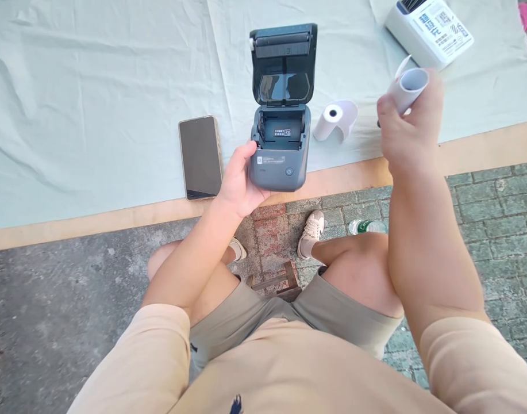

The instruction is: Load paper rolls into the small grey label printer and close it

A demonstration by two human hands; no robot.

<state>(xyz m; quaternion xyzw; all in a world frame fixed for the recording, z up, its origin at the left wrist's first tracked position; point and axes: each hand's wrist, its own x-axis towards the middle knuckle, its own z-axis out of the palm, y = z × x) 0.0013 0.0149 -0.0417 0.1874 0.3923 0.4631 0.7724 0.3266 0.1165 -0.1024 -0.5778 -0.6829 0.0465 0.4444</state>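
Note:
My left hand (241, 181) grips a dark grey label printer (278, 167) by its lower left side. The printer's lid (284, 63) stands swung up, and its paper bay shows no roll inside. On the right, my right hand (412, 121) is wrapped round a roll of white paper (412, 86) with a wide hollow core and a loose end sticking up. A smaller paper roll (332, 118) with a dark core lies on the cloth just right of the printer, its tail curling out. Slight blur covers my right hand.
A smartphone (200, 156) with a dark screen lies left of the printer. At the upper right stands a white box (433, 31) with printed labels. Pale cloth (95, 103) covers the table, whose wooden edge (95, 221) faces me. A plastic bottle (366, 226) lies on the paving below.

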